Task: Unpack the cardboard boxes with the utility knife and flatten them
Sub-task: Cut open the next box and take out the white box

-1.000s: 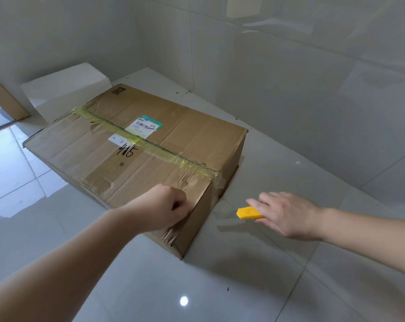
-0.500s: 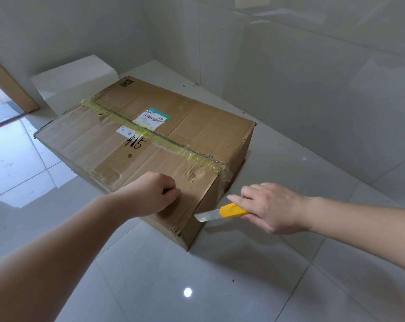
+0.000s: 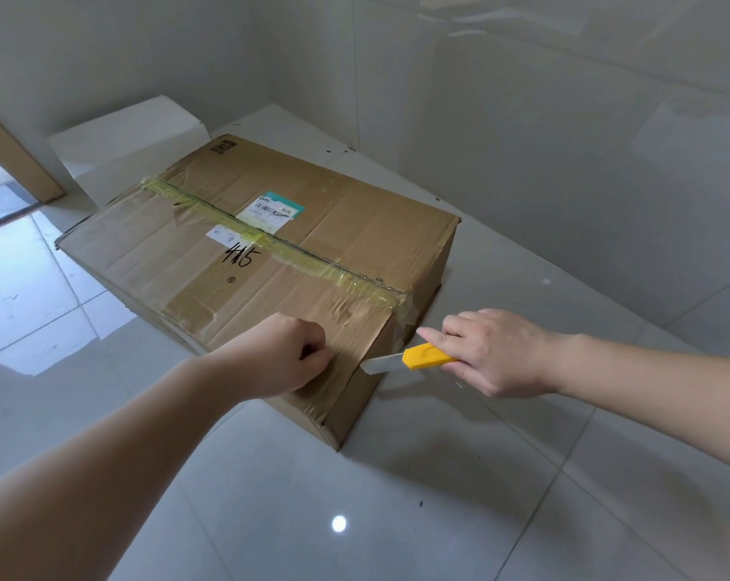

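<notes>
We see the glossy tiled floor (image 3: 396,517) filling most of the view, meeting pale tiled walls (image 3: 522,140) at the back and right. On it lies the closed cardboard box (image 3: 354,245), long and low, set at an angle with one short end toward us. A strip of yellowish tape (image 3: 313,262) runs lengthwise down the seam of its top and folds over the near end. On the top we can make out a white and teal shipping label (image 3: 271,209) beside the tape, and the handwritten number "415" (image 3: 242,257) just on the other side of it. Behind the far end of the box stands a white block (image 3: 128,140) against the wall, and a wooden door edge (image 3: 15,161) shows at far left. Our left arm reaches in from the lower left, and the left hand (image 3: 279,358) rests as a fist on the near corner of the box top, fingers curled in on themselves with nothing visible inside them. Our right arm comes in from the right edge, held level, and the right hand (image 3: 493,350) is wrapped around the yellow utility knife (image 3: 426,356), index finger stretched along the top of the handle. Its bare blade (image 3: 382,364) points left, with the tip at the near end face of the box, just below the top edge.
</notes>
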Motion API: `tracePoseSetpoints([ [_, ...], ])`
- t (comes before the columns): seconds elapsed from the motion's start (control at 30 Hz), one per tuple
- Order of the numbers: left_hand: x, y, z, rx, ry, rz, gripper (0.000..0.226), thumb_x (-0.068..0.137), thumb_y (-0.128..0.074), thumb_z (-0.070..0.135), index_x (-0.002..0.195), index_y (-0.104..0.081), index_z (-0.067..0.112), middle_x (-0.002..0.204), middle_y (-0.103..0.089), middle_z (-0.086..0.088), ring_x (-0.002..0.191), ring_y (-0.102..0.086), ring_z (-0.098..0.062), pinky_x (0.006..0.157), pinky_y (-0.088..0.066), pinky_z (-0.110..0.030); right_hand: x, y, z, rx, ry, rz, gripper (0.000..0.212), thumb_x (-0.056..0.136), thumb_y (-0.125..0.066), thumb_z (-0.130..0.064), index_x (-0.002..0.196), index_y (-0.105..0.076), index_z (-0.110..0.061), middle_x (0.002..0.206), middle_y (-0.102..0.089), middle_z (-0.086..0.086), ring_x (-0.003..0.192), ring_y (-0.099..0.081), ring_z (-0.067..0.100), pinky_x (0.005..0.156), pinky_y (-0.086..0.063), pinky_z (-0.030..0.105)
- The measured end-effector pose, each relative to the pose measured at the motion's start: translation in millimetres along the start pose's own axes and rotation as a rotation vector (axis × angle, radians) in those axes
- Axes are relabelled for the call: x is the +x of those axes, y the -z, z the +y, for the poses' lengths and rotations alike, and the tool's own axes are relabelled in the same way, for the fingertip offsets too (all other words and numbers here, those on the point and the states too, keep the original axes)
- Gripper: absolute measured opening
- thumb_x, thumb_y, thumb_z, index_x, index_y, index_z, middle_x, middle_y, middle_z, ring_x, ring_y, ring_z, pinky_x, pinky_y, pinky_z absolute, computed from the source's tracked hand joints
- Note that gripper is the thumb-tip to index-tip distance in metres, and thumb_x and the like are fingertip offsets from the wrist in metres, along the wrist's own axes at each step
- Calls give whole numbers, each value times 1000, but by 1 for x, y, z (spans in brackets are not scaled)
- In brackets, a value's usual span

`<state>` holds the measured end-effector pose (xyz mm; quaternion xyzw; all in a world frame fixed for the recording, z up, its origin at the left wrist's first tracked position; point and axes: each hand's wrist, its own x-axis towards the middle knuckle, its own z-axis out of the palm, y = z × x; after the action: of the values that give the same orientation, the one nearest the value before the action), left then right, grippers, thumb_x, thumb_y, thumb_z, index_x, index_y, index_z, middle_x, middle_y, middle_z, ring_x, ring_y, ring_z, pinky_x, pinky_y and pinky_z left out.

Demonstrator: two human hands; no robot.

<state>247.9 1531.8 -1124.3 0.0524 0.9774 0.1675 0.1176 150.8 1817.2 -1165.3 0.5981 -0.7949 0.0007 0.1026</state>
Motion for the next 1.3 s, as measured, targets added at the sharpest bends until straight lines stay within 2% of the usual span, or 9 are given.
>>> tracePoseSetpoints([
  [0.1, 0, -4, 9, 33, -58, -29, 34, 87, -58, 41, 65, -53, 17, 57, -51, 4, 55, -47, -15, 55, -44, -30, 1, 1, 9, -24, -5, -8, 54, 87, -39, -39, 122, -63, -6, 78, -58, 2, 60, -56, 20, 50, -45, 27],
  [0.27, 4, -14, 26, 210, -66, -42, 40, 87, -54, 47, 61, -42, 19, 57, -47, 3, 55, -44, -15, 55, -42, -28, 2, 1, 22, -38, -41, -18, 54, 86, -38, -38, 121, -64, -7, 75, -57, 0, 60, -56, 19, 50, -45, 27],
  [0.53, 7, -18, 35, 273, -115, -56, 26, 89, -40, 24, 69, -48, 10, 63, -45, -2, 62, -48, -23, 57, -44, -30, -1, 5, 32, -1, -83, -62, 53, 88, -38, -38, 123, -64, -8, 78, -57, -1, 63, -56, 18, 55, -46, 25],
  [0.67, 9, -19, 34, 285, -148, -65, 24, 90, -40, 22, 71, -49, 9, 67, -47, -2, 68, -54, -25, 60, -45, -31, -3, 6, 29, 35, -70, -84, 52, 89, -39, -37, 123, -64, -7, 78, -57, -1, 62, -55, 18, 55, -46, 26],
  [0.9, 9, -21, 29, 247, -174, -42, 26, 90, -41, 21, 66, -45, 11, 59, -40, 1, 60, -47, -23, 59, -44, -32, 3, 7, 20, 78, -51, -105, 52, 89, -38, -38, 123, -63, -7, 77, -57, 1, 61, -56, 20, 53, -48, 29],
  [1.07, 9, -22, 28, 248, -184, -30, 24, 89, -41, 20, 68, -47, 10, 61, -43, 0, 62, -50, -24, 59, -45, -32, 6, 6, 25, 63, -217, -118, 56, 88, -35, -42, 122, -63, -7, 76, -57, 4, 61, -59, 24, 48, -44, 28],
  [1.13, 9, -22, 29, 251, -188, -29, 24, 89, -41, 20, 69, -49, 10, 63, -45, -1, 63, -52, -24, 60, -46, -32, 2, 7, 27, 40, -280, -128, 59, 90, -34, -45, 131, -56, -9, 86, -59, 6, 72, -62, 27, 54, -44, 30],
  [1.2, 10, -22, 29, 255, -190, -31, 24, 89, -41, 20, 69, -49, 10, 63, -45, -2, 63, -51, -24, 60, -46, -33, 2, 9, 21, 76, -354, -193, 59, 96, -31, -44, 146, -38, -13, 105, -56, 7, 93, -59, 29, 68, -43, 34],
  [1.3, 11, -23, 29, 259, -186, -34, 24, 89, -41, 21, 69, -48, 10, 63, -45, -1, 64, -51, -25, 61, -47, -33, 14, 6, 3, 107, -409, -225, 56, 101, -35, -41, 150, -25, -16, 119, -52, 6, 105, -55, 27, 76, -40, 33],
])
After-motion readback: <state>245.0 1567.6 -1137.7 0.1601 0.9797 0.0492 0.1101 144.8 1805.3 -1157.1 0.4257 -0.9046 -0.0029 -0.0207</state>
